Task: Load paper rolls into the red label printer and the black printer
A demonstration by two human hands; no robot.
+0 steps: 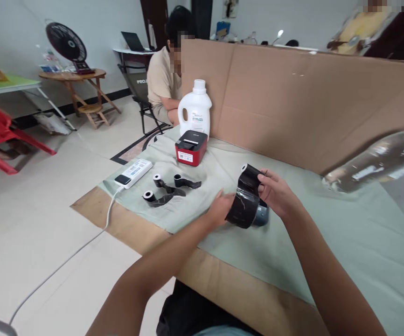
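My right hand [275,193] is closed on the upper end of a wide black ribbon [246,203] that unrolls from a small white core [244,167]. My left hand [220,208] holds the ribbon's lower end from the left, fingers hidden behind it. A dark grey roll [262,215] lies on the green cloth [293,242] just under the ribbon. Farther left on the cloth lie three small ribbon spools [169,189] with loose black tails.
A red and black label printer [191,147] stands before a white jug [195,109]. A white power strip [133,173] lies at the cloth's left corner, its cable running to the floor. A cardboard wall [293,102] backs the table; a person sits beyond it.
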